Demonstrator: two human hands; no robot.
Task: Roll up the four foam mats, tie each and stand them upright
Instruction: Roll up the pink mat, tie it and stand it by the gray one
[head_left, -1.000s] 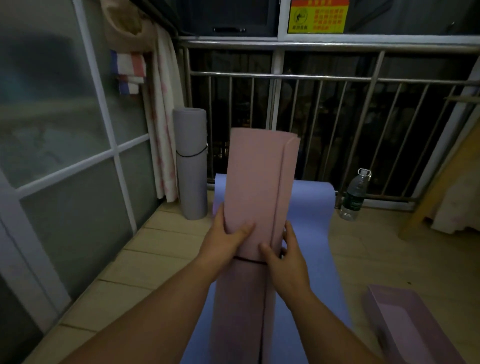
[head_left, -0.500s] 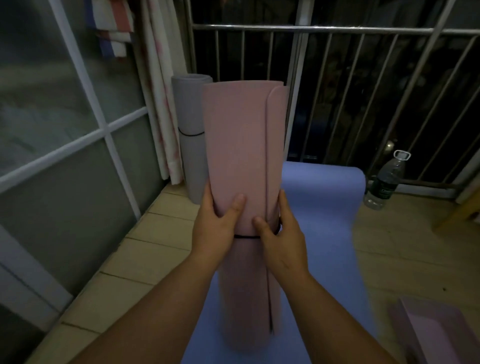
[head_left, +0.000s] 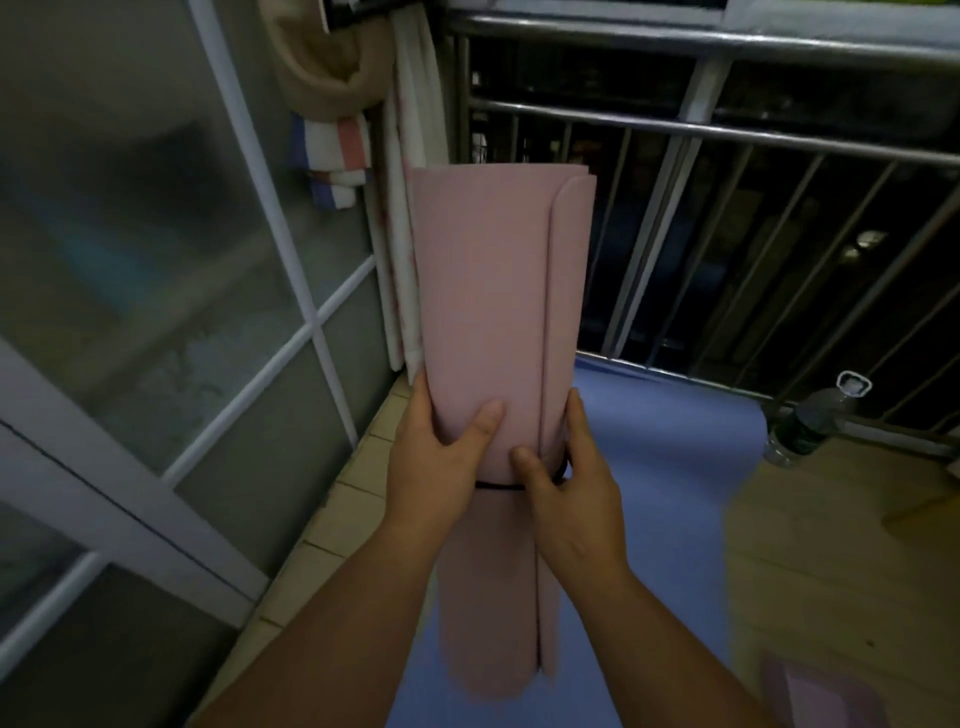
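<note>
Dim light, soft blur, wide-angle edge distortion

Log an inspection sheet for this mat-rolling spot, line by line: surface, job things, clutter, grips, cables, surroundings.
Surface: wooden plank floor, pale tiles along its left edge.
Job's things: pink mat rolled, held upright, black band round its middle; blue mat lying flat, unrolled, under it.
Clutter: water bottle by the railing; pinkish object at the lower right, too blurred to name.
Grips: left hand and right hand both wrap the pink mat at the band.
Cables: nothing seen.
Surroundings: glass door on the left, metal railing ahead, cloths hanging in the corner.
</note>
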